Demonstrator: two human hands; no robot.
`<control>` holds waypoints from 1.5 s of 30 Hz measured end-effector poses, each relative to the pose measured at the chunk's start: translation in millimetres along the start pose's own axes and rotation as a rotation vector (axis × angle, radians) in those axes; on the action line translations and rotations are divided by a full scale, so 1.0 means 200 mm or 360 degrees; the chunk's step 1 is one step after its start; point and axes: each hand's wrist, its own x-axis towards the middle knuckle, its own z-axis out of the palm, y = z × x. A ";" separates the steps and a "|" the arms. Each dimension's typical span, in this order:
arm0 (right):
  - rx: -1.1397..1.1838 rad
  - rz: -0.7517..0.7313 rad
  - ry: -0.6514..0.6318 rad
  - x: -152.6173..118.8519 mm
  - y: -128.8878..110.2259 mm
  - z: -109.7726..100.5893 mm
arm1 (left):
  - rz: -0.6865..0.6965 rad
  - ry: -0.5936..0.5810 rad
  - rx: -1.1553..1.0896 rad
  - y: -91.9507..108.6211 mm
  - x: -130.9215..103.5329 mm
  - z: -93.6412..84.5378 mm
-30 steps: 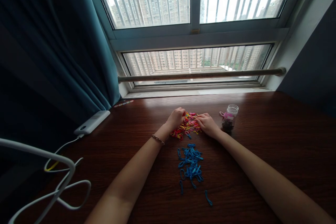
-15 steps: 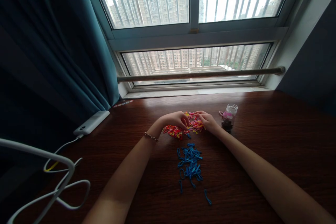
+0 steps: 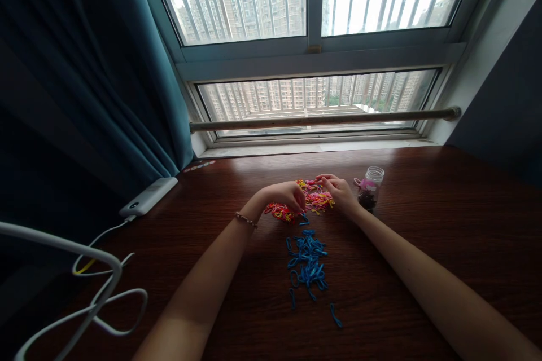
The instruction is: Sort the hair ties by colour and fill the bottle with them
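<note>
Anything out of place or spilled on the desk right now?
Nothing looks spilled or damaged. One blue band lies apart, nearer the person than the blue pile, a slight stray. The glass jar stands upright.

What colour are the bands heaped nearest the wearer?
The heaped bands are blue, clearest in the head view.

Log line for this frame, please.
left hand: over red-yellow loops, grip unclear | right hand: at pink loops | blue loops: piled nearer wearer | jar: upright, right of right hand
</note>
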 end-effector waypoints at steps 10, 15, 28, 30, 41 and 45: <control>0.0632 0.0672 -0.1485 -0.08 -0.23 0.00 | 0.0066 0.0547 0.0467 -0.07 0.03 -0.03; 0.0483 0.0704 -0.1633 -0.09 -0.28 0.03 | -0.0001 0.0436 0.0524 -0.08 0.02 -0.04; -0.0794 -0.0099 -0.0832 -0.11 -0.09 0.15 | 0.0017 0.0306 0.0524 0.00 0.01 0.01; -0.0810 -0.0073 -0.0856 -0.10 -0.09 0.14 | 0.0002 0.0302 0.0536 -0.01 0.02 0.01; -0.0601 0.0186 -0.0975 -0.07 -0.17 0.07 | -0.0296 0.0805 0.0583 -0.05 -0.02 -0.09; -0.1486 0.0199 -0.0124 -0.07 -0.15 0.05 | -0.0700 0.0923 0.0521 -0.05 -0.08 -0.12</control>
